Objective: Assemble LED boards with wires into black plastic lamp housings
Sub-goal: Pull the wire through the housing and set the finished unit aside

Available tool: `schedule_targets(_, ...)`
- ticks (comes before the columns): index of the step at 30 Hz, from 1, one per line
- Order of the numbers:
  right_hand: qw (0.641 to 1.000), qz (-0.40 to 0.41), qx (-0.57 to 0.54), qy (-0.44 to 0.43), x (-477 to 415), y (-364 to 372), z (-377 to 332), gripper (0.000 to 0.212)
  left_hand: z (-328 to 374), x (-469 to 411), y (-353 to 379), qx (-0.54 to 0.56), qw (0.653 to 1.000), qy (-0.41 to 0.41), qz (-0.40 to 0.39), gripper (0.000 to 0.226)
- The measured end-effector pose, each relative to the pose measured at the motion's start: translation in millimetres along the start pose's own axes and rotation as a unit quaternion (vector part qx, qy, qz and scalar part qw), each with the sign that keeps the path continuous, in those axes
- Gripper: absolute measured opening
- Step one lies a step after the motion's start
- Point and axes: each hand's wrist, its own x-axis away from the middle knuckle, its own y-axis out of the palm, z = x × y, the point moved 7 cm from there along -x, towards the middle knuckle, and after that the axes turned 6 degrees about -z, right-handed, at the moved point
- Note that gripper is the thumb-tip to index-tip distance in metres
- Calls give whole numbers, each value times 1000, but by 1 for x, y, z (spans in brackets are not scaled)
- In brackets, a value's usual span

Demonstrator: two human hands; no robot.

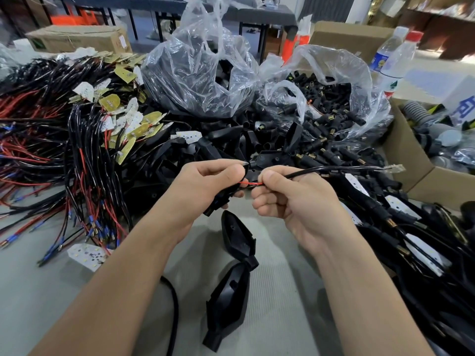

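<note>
left hand [205, 185] is gripping a black housing [218, 201] steady while right hand [288, 199] is pinching the wire [321, 171], seemingly for threading.

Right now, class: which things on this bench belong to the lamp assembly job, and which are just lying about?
Part of the job:
left hand holding a housing
right hand pinching the wire
two housings on the table
wired LED boards
bag of housings
bag of connectors

Lying about:
water bottles
cardboard boxes
</note>
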Motion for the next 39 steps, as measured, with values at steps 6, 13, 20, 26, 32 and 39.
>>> schedule_targets(6,998,-2,-64,18,-1,1,4,21,4,0,5,51,997,31,-54,32)
schedule_targets(13,997,-40,67,-12,0,3,-1,33,3,0,2,85,995,30,-40,40)
schedule_targets(20,985,19,150,-82,1,-3,-9,21,9,0,-1,77,995,63,-17,37)
schedule_targets(26,968,99,166,-159,2,-1,-14,24,10,2,-4,62,997,53,0,24)
schedule_targets(32,981,41,148,-121,2,6,-8,14,5,2,-1,65,998,19,-5,21)
schedule_targets(39,991,-57,90,-75,2,10,-3,28,1,-2,-8,55,997,23,55,27)
